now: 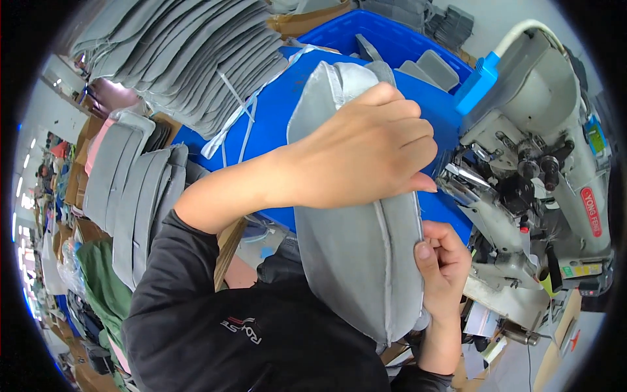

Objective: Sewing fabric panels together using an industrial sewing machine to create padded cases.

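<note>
Under left hand (372, 147), against right hand (445, 268): grey piece (343, 261).

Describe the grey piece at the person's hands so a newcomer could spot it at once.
Start at the blue tabletop left of the sewing machine. In front of it, the left hand crosses over the grey piece and the right hand grips its right edge. Unlike the stacked panels at upper left, it shows a long raised seam down its face.

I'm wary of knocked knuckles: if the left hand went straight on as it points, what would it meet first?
Probably the sewing machine, right of the left hand, though depth is unclear and it might pass above.
</note>
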A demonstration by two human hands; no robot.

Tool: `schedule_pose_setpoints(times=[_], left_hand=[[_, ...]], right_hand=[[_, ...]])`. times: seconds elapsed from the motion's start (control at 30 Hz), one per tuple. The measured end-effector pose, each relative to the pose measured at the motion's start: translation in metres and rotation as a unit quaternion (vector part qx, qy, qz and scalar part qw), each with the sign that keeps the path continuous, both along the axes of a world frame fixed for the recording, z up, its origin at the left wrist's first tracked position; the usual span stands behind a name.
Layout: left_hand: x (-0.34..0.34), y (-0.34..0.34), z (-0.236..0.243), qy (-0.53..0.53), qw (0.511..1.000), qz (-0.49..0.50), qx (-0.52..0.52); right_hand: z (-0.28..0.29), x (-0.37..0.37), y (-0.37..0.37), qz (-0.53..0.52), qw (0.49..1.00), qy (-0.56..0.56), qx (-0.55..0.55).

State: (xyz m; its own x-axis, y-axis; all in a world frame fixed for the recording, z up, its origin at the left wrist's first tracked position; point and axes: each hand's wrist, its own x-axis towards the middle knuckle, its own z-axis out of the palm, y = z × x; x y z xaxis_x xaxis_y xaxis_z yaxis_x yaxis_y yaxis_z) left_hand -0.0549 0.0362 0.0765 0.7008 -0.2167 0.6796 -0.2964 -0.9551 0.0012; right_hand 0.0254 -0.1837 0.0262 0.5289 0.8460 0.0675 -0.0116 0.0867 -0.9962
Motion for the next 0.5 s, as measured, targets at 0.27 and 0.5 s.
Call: schedule_pose_setpoints(times=[0.27, 0.5], left_hand=[[0.004, -0.0024, -0.0003, -0.019, 1.0, -0.002, -0.008], [0.0063, -0.0029, 0.0017, 0.012, 1.0, -0.003, -0.005]], right_hand=[[-0.002, 0.004, 0.0003, -0.006, 0.994, -0.112, 0.014], [0.0023, 0.004, -0.0003, 0.005, 0.987, -0.157, 0.021]])
